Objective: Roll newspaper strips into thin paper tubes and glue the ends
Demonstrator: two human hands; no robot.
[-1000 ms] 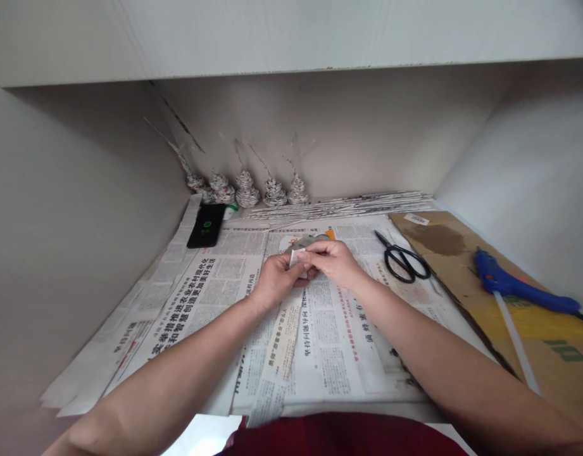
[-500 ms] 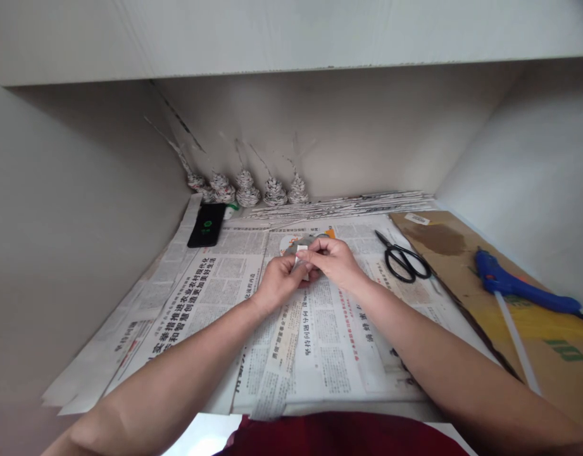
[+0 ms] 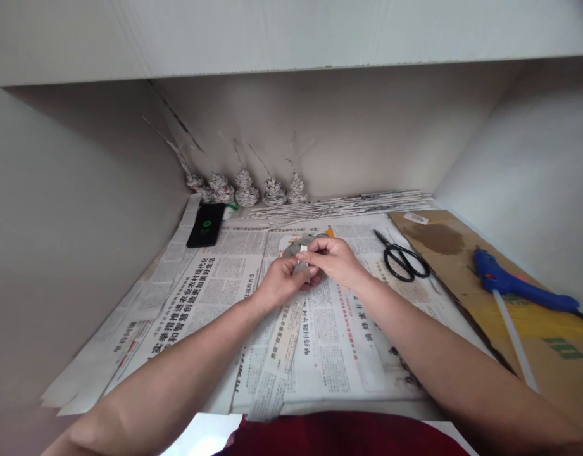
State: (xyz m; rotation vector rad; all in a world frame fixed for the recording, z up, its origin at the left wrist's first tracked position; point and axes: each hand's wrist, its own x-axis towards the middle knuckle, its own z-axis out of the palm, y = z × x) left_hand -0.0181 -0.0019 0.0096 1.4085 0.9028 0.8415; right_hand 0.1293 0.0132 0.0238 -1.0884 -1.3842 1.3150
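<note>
A long newspaper strip [image 3: 278, 354] runs from the front edge of the work surface up to my hands. Its whitish upper end shows between the fingertips. My left hand [image 3: 282, 282] is closed, thumb and fingers pinching this end from the left. From the right, my right hand [image 3: 336, 261] pinches the same end, its thumb close to the left thumb. The fingers hide most of the pinched part. Just behind the hands is a grey rounded shape [image 3: 295, 244] on the newspaper sheets [image 3: 215, 297]; I cannot tell what it is.
Several woven paper gourd shapes [image 3: 274, 191] stand along the back wall, beside thin rolled paper sticks [image 3: 352, 206]. A black phone [image 3: 206, 225] lies at left. To the right are black-handled scissors [image 3: 402, 259], and a blue glue gun [image 3: 523, 288] on cardboard [image 3: 428, 234].
Both hands stay on the paper strip. The fingers have shifted slightly at its end, and less of the white tip shows now.
</note>
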